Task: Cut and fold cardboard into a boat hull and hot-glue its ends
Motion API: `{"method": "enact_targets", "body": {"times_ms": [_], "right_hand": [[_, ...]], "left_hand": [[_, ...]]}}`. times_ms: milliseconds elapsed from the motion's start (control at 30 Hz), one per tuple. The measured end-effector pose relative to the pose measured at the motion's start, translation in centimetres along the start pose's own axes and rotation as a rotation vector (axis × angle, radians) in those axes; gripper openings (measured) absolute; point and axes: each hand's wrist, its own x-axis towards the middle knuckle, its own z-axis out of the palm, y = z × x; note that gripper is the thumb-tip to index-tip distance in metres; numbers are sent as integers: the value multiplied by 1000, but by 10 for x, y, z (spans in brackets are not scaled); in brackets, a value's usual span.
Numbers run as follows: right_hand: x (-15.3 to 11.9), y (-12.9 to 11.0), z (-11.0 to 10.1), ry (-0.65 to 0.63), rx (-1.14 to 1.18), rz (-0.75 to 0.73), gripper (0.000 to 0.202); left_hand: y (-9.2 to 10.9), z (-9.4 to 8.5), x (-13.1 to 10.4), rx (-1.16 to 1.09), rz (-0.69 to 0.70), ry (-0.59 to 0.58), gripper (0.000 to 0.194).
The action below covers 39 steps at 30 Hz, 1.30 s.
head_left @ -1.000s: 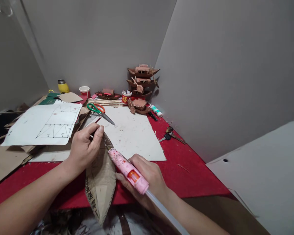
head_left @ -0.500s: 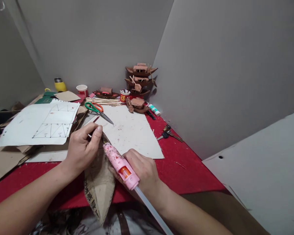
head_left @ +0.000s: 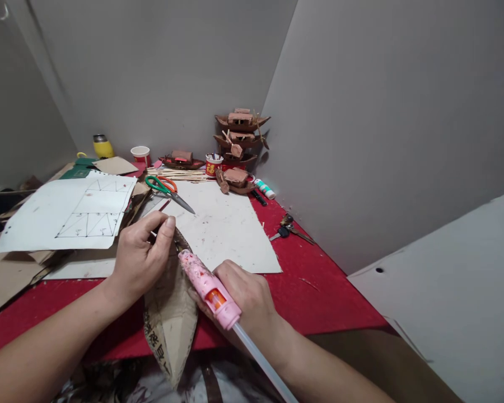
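My left hand (head_left: 140, 257) pinches the far pointed end of a folded cardboard boat hull (head_left: 168, 324), thumb pressed on its tip. The hull hangs over the near edge of the red table (head_left: 319, 302). My right hand (head_left: 246, 299) grips a pink hot glue gun (head_left: 204, 288) with a clear glue stick (head_left: 262, 361) trailing back toward me. The gun's nozzle points at the hull's tip, right next to my left thumb.
A stained white sheet (head_left: 222, 229) lies beyond my hands, green-handled scissors (head_left: 168, 190) on it. A drawn paper template (head_left: 67, 215) covers cardboard at left. Finished brown model boats (head_left: 240, 148), paper cups, sticks and a glue tube stand in the far corner. Keys (head_left: 289, 228) lie at right.
My right hand has drawn the glue gun slightly left and closer to the hull's tip. My left hand keeps its pinch in the same spot.
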Motion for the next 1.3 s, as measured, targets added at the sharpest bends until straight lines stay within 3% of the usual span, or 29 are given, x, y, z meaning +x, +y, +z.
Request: {"method": "enact_targets", "body": {"times_ms": [667,867,933,1033,1100,1200,1300], "right_hand": [[-8,1,1,-64,-73,53,20],[-15,-2,-23,-153,114,100,31],[-15,7,-33,-129,92,211,31],[-8,35,-39,-59,-183,374,37],[-3,57,-38,-125,-311,409,32],[0,82,-38,-244,-231,426,28],[-4,86,-48,-278,-111,381,29]], "left_hand": [[-1,-1,0,1,61,38,19],[0,0,0,-19,37,31,20],[0,0,-1,-42,27,19,21],[0,0,-1,-75,13,4,24],[0,-1,-1,-89,9,6,24],[0,-1,-2,-102,6,8,22],[-1,-1,-3,-128,12,-12,22]]}}
